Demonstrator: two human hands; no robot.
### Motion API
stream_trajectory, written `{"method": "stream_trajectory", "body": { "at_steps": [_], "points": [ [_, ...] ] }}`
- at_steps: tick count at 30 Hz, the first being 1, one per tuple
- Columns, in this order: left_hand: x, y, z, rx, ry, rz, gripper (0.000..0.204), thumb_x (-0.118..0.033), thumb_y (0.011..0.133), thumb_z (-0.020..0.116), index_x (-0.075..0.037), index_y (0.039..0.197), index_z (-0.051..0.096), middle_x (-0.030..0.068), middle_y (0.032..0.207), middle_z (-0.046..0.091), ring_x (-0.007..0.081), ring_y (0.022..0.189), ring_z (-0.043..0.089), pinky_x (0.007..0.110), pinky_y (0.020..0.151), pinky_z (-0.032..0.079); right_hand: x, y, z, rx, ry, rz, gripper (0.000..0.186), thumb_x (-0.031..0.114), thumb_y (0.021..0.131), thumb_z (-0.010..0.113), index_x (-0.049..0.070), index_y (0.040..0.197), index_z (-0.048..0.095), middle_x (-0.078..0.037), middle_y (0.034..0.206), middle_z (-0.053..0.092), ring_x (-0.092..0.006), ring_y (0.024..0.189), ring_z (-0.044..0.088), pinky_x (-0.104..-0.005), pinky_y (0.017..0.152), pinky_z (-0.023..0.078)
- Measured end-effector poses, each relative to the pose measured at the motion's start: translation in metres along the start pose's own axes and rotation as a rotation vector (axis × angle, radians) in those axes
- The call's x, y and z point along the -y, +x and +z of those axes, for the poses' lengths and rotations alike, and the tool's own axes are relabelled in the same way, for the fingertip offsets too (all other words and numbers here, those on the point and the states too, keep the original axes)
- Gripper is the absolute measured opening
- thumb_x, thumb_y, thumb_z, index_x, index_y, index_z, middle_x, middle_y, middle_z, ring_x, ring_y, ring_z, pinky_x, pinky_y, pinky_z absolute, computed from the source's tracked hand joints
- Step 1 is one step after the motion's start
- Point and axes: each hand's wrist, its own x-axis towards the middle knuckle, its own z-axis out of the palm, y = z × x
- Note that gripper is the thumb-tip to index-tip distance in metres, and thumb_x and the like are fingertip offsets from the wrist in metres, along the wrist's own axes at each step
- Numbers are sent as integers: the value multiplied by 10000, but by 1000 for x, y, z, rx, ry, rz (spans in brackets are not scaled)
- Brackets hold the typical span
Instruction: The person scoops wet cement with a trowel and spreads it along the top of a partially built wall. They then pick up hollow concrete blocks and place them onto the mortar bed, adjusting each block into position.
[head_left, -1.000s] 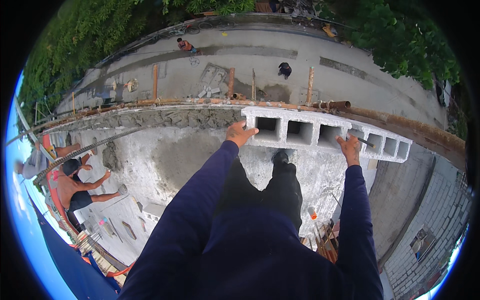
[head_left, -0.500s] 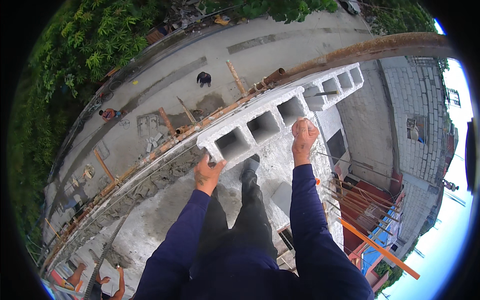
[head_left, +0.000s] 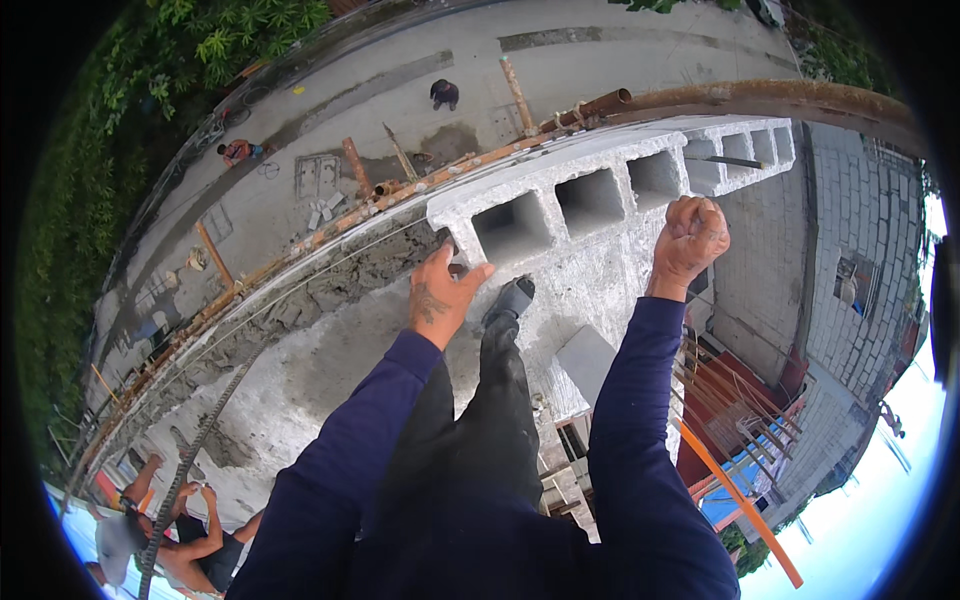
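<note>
A grey hollow concrete block (head_left: 552, 212) lies on the wall in front of me, its open cells facing me. My left hand (head_left: 443, 292) grips its left end, the thumb on the near face and the fingers curled round the end. Closed in a fist, my right hand (head_left: 692, 238) is by the block's right end, with nothing visible in it. Whether the fist touches the block I cannot tell. Another hollow block (head_left: 720, 133) continues the row to the right, with a thin dark rod (head_left: 730, 160) across its cells. Rough wet mortar (head_left: 335, 278) runs along the wall to the left.
A rusty pipe (head_left: 780, 97) curves along the far side, with a street far below. My dark shoe (head_left: 513, 297) rests on the concrete ledge. A ribbed steel bar (head_left: 205, 430) rises at lower left, near co-workers (head_left: 200, 550). An orange beam (head_left: 735, 500) juts out at lower right.
My right fist has moved right and no longer overlaps the block's near edge as before. The left hand stays on the block's end. The view has shifted, bringing more of the co-workers in.
</note>
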Motion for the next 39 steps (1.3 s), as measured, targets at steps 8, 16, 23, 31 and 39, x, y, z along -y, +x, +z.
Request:
{"method": "stream_trajectory", "body": {
  "at_steps": [8, 16, 23, 31, 39],
  "points": [
    [115, -71, -6, 78, -80, -158, 672, -479, 785, 578, 27, 1217, 487, 228, 1187, 530, 355, 1112, 499, 387, 957, 381, 72, -94, -76, 309, -689, 580, 351, 168, 846, 534, 79, 531, 410, 31, 502, 359, -53, 443, 287, -242, 424, 200],
    [349, -142, -112, 465, 550, -614, 617, -465, 764, 577, -20, 1189, 536, 178, 1245, 508, 298, 1134, 505, 360, 958, 401, 106, -213, -190, 207, -1228, 1197, 222, 226, 784, 591, 37, 668, 586, -25, 521, 522, -92, 383, 431, -244, 344, 309],
    [314, -121, -113, 558, 699, -405, 582, -453, 753, 586, -16, 1137, 575, 182, 1158, 568, 318, 1106, 523, 381, 927, 423, 110, -231, -118, 330, -1189, 919, 336, 313, 808, 581, -4, 704, 623, -57, 544, 569, -115, 451, 509, -276, 459, 415],
    [171, -70, -29, 717, 119, -65, 456, -315, 840, 602, -47, 1203, 540, 65, 1067, 604, 132, 848, 606, 266, 729, 457, 120, -304, -147, 283, -1256, 1008, 412, 386, 766, 577, -15, 835, 639, -217, 791, 636, -369, 770, 615, -413, 746, 471],
    [220, -97, -14, 575, 158, -205, 380, -228, 847, 596, 28, 1127, 569, 113, 1054, 612, 152, 834, 616, 247, 682, 508, 86, -338, -337, -54, -1501, 796, 339, 341, 764, 579, 13, 799, 659, -196, 771, 641, -342, 750, 635, -387, 710, 493]
  ]
}}
